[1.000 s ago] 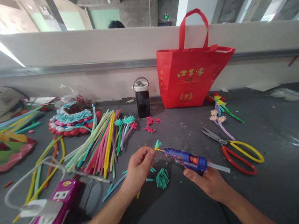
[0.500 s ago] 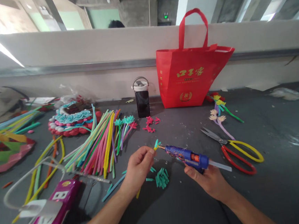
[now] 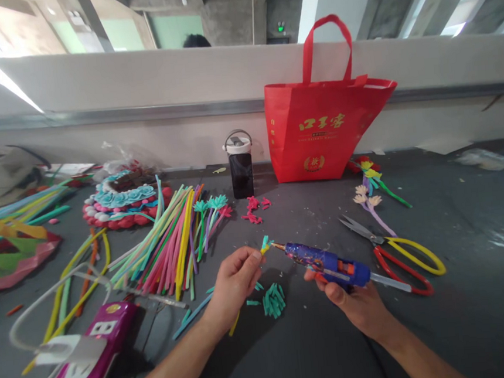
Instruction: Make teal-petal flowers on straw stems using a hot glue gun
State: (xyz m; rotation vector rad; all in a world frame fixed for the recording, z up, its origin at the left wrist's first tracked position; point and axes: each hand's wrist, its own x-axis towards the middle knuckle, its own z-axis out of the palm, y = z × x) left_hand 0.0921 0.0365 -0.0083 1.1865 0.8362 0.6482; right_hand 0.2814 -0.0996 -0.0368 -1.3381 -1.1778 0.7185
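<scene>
Between its thumb and fingers, my left hand (image 3: 237, 278) pinches a yellow pipe cleaner (image 3: 265, 249) with teal pieces (image 3: 265, 241) at its tip. My right hand (image 3: 354, 303) is wrapped round a blue glue gun (image 3: 327, 263), with a clear glue stick (image 3: 390, 283) jutting from its back. The nozzle points left, close to the teal pieces; whether it touches them I cannot tell. Below lies a small heap of cut teal pieces (image 3: 273, 300). Several red pieces (image 3: 252, 210) lie farther back. Scissors (image 3: 384, 240) with red and yellow handles rest open to the right.
Left of my hands are a bundle of coloured pipe cleaners (image 3: 163, 238) and a purple power strip (image 3: 110, 336) with a white cable. A lidded bottle (image 3: 241, 166) and a red bag (image 3: 317, 130) stand at the back. Finished pipe-cleaner flowers (image 3: 370, 199) lie near the bag.
My right hand has drawn the glue gun slightly to the right, its nozzle a little farther from the pipe cleaner. My left hand has barely moved.
</scene>
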